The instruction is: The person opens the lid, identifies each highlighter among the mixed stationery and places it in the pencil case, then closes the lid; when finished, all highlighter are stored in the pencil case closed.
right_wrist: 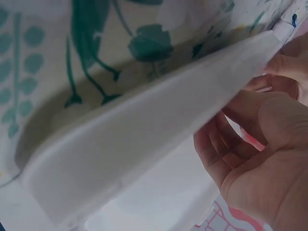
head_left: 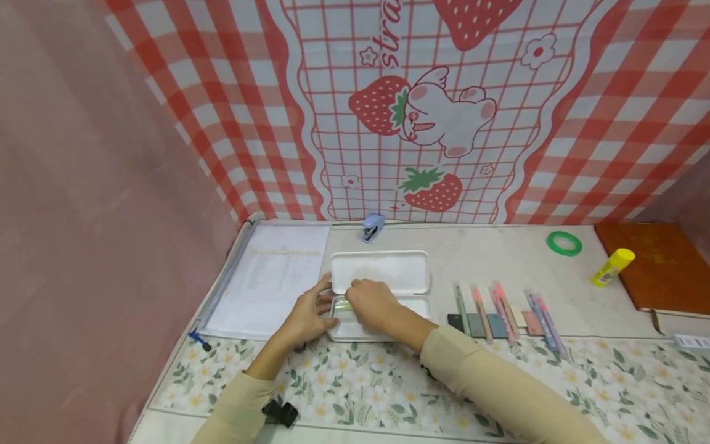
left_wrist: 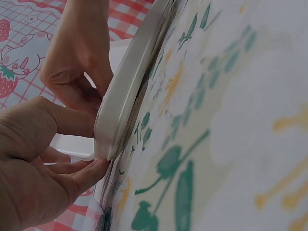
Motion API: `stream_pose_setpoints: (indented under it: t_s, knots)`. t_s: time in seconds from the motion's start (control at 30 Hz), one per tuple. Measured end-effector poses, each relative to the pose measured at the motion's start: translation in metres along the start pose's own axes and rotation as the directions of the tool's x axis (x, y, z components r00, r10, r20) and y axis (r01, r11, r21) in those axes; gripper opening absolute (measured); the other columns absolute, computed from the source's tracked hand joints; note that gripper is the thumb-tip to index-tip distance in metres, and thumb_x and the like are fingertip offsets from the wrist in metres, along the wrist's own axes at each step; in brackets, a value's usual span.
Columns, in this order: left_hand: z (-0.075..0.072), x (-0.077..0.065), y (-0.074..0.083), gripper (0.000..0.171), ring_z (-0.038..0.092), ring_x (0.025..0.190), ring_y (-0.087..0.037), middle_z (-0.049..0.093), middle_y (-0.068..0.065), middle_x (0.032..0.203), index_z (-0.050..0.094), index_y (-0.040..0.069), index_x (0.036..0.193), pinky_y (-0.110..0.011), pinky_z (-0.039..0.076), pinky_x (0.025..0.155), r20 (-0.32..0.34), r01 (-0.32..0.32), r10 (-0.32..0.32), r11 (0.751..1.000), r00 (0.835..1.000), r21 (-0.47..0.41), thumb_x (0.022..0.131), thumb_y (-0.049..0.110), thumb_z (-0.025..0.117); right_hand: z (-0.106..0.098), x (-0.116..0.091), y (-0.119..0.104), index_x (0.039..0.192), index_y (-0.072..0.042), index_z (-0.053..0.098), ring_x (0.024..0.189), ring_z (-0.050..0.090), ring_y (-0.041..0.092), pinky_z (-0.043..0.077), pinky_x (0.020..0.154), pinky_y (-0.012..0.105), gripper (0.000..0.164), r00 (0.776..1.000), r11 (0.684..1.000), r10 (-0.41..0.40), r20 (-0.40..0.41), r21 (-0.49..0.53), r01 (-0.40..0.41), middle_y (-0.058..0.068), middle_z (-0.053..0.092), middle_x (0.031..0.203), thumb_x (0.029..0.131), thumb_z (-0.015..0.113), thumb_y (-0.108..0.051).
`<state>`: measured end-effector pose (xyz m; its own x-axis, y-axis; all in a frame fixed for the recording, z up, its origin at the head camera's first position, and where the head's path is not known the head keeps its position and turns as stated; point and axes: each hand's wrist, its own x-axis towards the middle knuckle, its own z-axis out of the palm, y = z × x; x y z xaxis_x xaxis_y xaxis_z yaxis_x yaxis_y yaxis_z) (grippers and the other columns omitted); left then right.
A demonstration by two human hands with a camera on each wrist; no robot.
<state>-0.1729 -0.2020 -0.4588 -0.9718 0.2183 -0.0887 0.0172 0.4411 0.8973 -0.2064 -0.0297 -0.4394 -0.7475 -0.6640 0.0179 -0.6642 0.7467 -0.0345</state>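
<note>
Nearest: the edge of the surface [head_left: 388, 439], then a band of floral cloth [head_left: 383, 385] reaching to the open white case [head_left: 350, 330], its lid [head_left: 379, 271] tipped back on the far side. Left hand [head_left: 307, 314]: thumb and fingers curved, gripping the case's left end. Right hand [head_left: 374, 303]: fingers bent down into the case's left half, beside a pale yellow strip [head_left: 344, 306]; fingertips hidden, so I cannot tell whether it grips anything. Room rightward: a narrow gap, then pens [head_left: 503, 316] lying over flat coloured squares [head_left: 476, 324]. Leftward: papers [head_left: 266, 277] just beside the left hand. Farther: glue stick [head_left: 612, 267] by a brown notebook [head_left: 660, 265], green tape roll [head_left: 564, 251], and a blue stapler [head_left: 373, 227] near the far edge.
</note>
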Motion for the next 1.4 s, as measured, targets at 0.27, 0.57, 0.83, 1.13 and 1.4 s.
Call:
stream_pose_setpoints:
  t_s: [0.27, 0.57, 0.83, 1.13, 1.4]
  knots:
    - [-0.001, -0.001, 0.001, 0.098, 0.053, 0.119, -0.036, 0.036, -0.019, 0.145, 0.014, 0.009, 0.151, -0.032, 0.052, 0.097, -0.017, -0.001, 0.001, 0.999, 1.0, 0.05, 0.073, -0.014, 0.069, -0.034, -0.013, 0.016, 0.113, -0.018, 0.067, 0.076, 0.061, 0.017, 0.055, 0.056, 0.031, 0.034, 0.999, 0.999, 0.02, -0.027, 0.05, -0.019, 0.002, 0.064, 0.094, 0.082, 0.07, -0.03]
    - [0.004, -0.003, -0.001, 0.097, 0.053, 0.119, -0.036, 0.038, -0.02, 0.143, 0.016, 0.008, 0.151, -0.032, 0.051, 0.098, -0.017, -0.021, 0.022, 0.999, 1.0, 0.05, 0.072, -0.013, 0.069, -0.064, -0.076, 0.077, 0.117, -0.015, 0.066, 0.08, 0.065, 0.022, 0.056, 0.053, 0.033, 0.045, 0.965, 0.985, 0.16, -0.206, 0.097, -0.142, 0.005, 0.068, 0.106, 0.079, 0.074, -0.038]
    - [0.004, -0.001, -0.001, 0.097, 0.052, 0.121, -0.035, 0.037, -0.019, 0.144, 0.016, 0.009, 0.151, -0.031, 0.05, 0.099, -0.016, -0.014, 0.015, 0.999, 1.0, 0.041, 0.073, -0.013, 0.069, -0.071, -0.129, 0.138, 0.117, -0.007, 0.065, 0.072, 0.063, 0.025, 0.053, 0.048, 0.036, 0.05, 0.917, 0.942, 0.332, -0.219, 0.134, -0.309, 0.013, 0.068, 0.102, 0.076, 0.076, -0.034]
    - [0.005, -0.002, -0.001, 0.098, 0.052, 0.121, -0.034, 0.037, -0.018, 0.145, 0.014, 0.009, 0.151, -0.029, 0.05, 0.099, -0.007, -0.006, 0.007, 0.999, 1.0, 0.034, 0.072, -0.014, 0.068, -0.05, -0.138, 0.15, 0.108, 0.003, 0.066, 0.058, 0.056, 0.015, 0.048, 0.047, 0.029, 0.043, 0.91, 0.898, 0.387, -0.152, 0.285, -0.334, 0.01, 0.067, 0.079, 0.08, 0.074, -0.028]
    - [0.005, -0.001, -0.001, 0.098, 0.051, 0.122, -0.034, 0.039, -0.017, 0.143, 0.016, 0.008, 0.151, -0.03, 0.049, 0.1, -0.02, -0.016, 0.017, 1.0, 1.0, 0.019, 0.072, -0.015, 0.068, -0.021, -0.126, 0.142, 0.08, 0.001, 0.069, 0.05, 0.049, 0.012, 0.042, 0.043, 0.025, 0.025, 0.907, 0.856, 0.417, -0.06, 0.36, -0.37, 0.005, 0.063, 0.064, 0.079, 0.072, -0.024]
